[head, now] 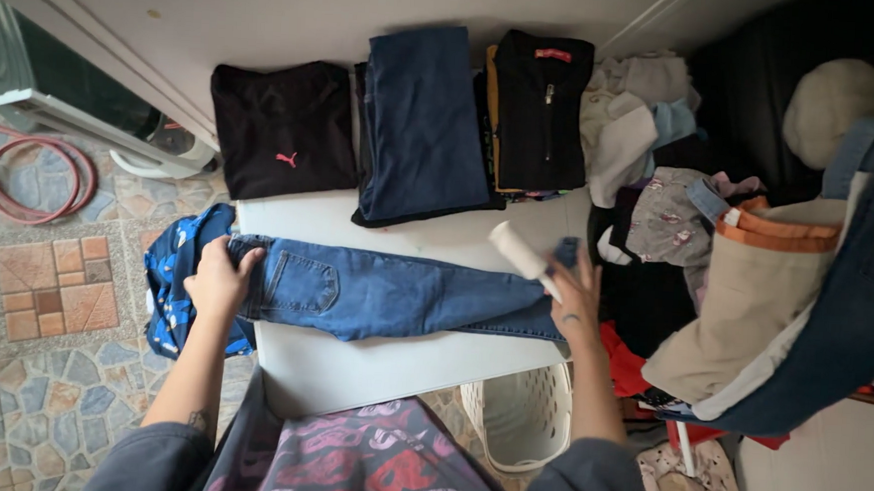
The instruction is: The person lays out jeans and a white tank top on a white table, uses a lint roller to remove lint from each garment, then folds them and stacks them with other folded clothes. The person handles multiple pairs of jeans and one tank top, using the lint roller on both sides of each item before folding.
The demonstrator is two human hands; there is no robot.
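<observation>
Patterned lap garment (pixel 366 461) at 6 o'clock | left hand (pixel 218 282) presses jeans (pixel 385 295) waistband flat on bench (pixel 391 358) | right hand (pixel 576 295) grasps white lint roller (pixel 518 252) at 3 o'clock | step: smoothing; next likely needs rolling along the legs.
</observation>
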